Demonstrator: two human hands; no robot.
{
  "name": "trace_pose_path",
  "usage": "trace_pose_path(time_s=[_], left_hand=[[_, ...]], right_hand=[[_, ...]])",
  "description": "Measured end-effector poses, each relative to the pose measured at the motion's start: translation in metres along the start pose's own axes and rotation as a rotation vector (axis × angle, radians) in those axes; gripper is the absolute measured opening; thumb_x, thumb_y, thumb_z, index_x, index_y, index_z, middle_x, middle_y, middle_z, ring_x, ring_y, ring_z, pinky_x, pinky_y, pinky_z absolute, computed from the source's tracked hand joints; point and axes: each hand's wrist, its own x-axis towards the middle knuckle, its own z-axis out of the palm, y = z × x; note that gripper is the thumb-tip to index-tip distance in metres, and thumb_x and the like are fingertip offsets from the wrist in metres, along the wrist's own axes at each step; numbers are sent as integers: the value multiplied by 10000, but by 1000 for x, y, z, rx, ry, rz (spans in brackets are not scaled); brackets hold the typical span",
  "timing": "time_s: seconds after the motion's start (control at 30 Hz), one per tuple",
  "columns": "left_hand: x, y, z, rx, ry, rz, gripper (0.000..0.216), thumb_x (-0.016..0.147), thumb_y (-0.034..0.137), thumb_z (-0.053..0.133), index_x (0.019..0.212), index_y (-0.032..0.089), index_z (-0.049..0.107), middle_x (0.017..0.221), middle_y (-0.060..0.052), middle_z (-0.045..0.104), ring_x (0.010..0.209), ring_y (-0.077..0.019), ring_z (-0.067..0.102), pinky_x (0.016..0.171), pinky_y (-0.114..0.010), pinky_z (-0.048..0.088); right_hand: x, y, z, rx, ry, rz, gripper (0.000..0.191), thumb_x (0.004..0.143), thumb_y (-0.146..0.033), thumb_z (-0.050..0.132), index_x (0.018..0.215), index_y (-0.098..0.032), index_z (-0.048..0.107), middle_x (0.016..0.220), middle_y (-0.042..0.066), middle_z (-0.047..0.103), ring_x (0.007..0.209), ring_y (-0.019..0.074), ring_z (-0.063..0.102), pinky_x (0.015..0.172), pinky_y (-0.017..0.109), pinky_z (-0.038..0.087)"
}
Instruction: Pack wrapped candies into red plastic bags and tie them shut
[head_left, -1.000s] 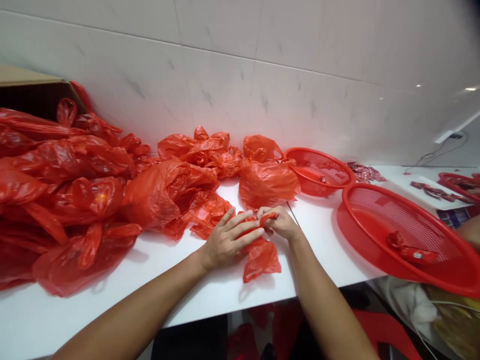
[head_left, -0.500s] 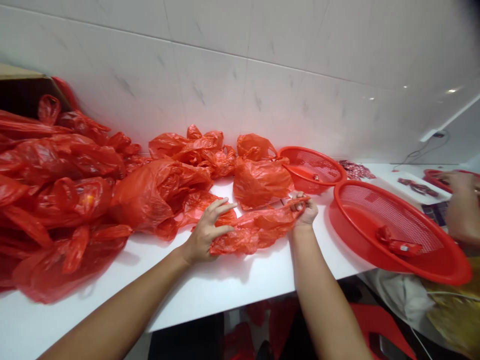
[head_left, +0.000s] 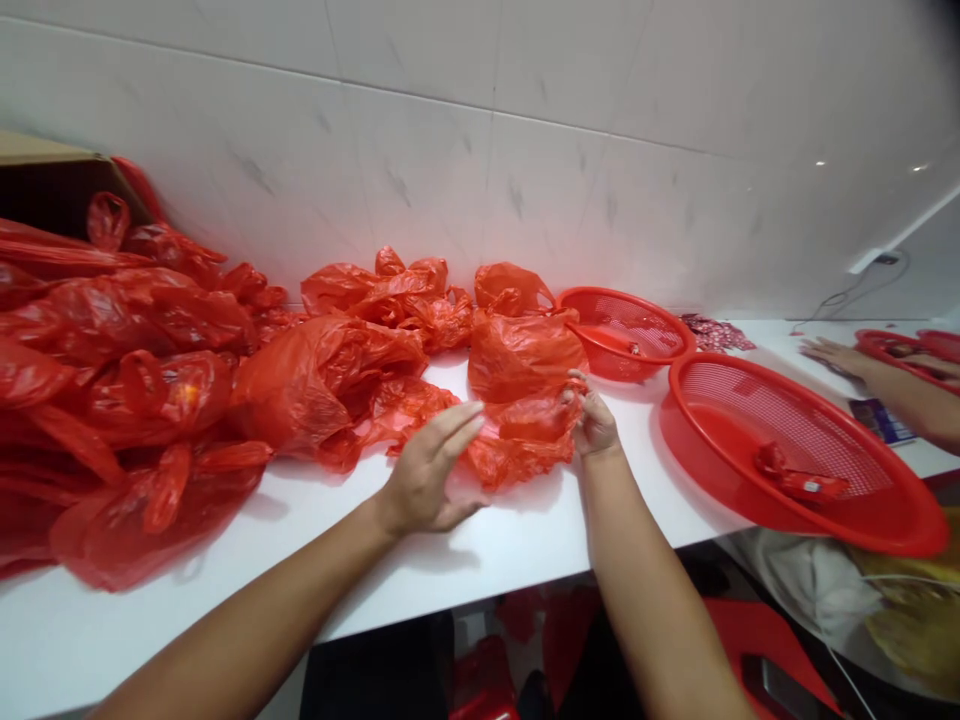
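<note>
A crumpled red plastic bag (head_left: 517, 455) lies on the white table between my hands. My right hand (head_left: 596, 420) pinches the bag's upper right edge, fingers closed. My left hand (head_left: 435, 475) is open beside the bag's left end, thumb and fingers apart, holding nothing. Just behind the held bag sits a fuller red plastic bag (head_left: 525, 355). More loose red plastic (head_left: 409, 405) lies behind my left fingers. Whether anything is inside the held bag, I cannot tell.
Many tied red bags (head_left: 150, 400) are heaped at the left by a cardboard box (head_left: 45, 150). On the right are a large red basket (head_left: 705, 480) with small red packets and a smaller red basket (head_left: 570, 300). A co-worker's arm (head_left: 892, 385) reaches in at far right.
My left hand has come off the bag and opened. My right hand has moved slightly left, and the bag bunches up between them. The co-worker's hand has moved left onto the table.
</note>
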Motion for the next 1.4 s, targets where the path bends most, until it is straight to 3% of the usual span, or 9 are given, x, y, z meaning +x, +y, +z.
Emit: trace_pose_path(time_s=[0.1, 0.2, 0.37, 0.47, 0.6, 0.8, 1.0, 1.2, 1.4], left_hand=[[-3, 6, 17, 6, -220, -104, 811, 968, 437, 653, 1642, 177, 286, 1420, -200, 654, 1244, -340, 679, 995, -487, 564], [-9, 1, 23, 19, -310, -187, 407, 1014, 265, 547, 1414, 200, 594, 1038, -95, 809, 897, -254, 772, 827, -422, 550], [-9, -5, 12, 118, -373, -276, 417, 914, 474, 704, 1233, 204, 718, 1007, -112, 815, 880, -313, 762, 851, -482, 509], [-6, -7, 9, 201, -412, -364, 607, 789, 529, 799, 1293, 206, 699, 988, -126, 809, 868, -359, 742, 908, -552, 490], [-7, -13, 11, 237, -433, -426, 182, 864, 223, 626, 955, 227, 784, 751, -62, 769, 674, -274, 683, 789, -455, 508], [-6, -12, 5, 115, -195, -561, 406, 820, 153, 581, 1175, 232, 761, 684, -4, 702, 600, -209, 622, 635, -332, 485], [-3, -3, 2, -221, -104, -478, 478, 835, 116, 554, 1303, 199, 606, 532, 124, 403, 440, -100, 346, 509, -232, 331], [-5, -7, -1, -210, -127, -391, 493, 830, 155, 570, 1321, 193, 585, 668, 73, 515, 545, -117, 473, 571, -246, 401], [-5, -14, -2, -186, -161, -198, 420, 916, 376, 707, 1287, 194, 630, 917, -54, 676, 855, -225, 637, 856, -402, 527]], right_hand=[[2, -1, 0, 12, 22, -9, 429, 623, -348, 846, 1018, -302, 688, 823, -29, 685, 566, 102, 553, 512, 220, 507], [3, -5, -3, -3, 56, -57, 322, 672, -334, 783, 981, -296, 700, 858, -21, 721, 439, 59, 358, 385, 187, 335], [2, -11, -4, 20, 60, -73, 346, 721, -287, 662, 1064, -307, 707, 1039, 7, 789, 380, 36, 128, 356, 210, 188], [8, -12, 0, -44, 68, -77, 360, 758, -389, 633, 1095, -278, 690, 1117, 72, 784, 386, 39, 219, 407, 219, 275], [10, -19, 17, -388, 320, -207, 357, 812, -540, 644, 970, -220, 664, 887, 75, 732, 559, 141, 519, 527, 263, 402], [-88, -23, 78, -981, 443, -490, 266, 886, -438, 717, 1059, -240, 680, 599, -61, 482, 542, 158, 469, 605, 284, 423], [-142, 29, 110, -989, 246, -32, 1049, 757, -444, 819, 1624, -219, 274, 701, -48, 686, 566, 216, 647, 584, 319, 524], [-134, 19, 75, -791, 360, -5, 399, 816, -275, 642, 1199, -195, 722, 775, 22, 742, 574, 184, 639, 553, 299, 527], [-152, -2, 53, -782, 394, -108, 151, 865, -324, 670, 934, -211, 742, 733, 20, 691, 631, 194, 626, 589, 299, 510]])
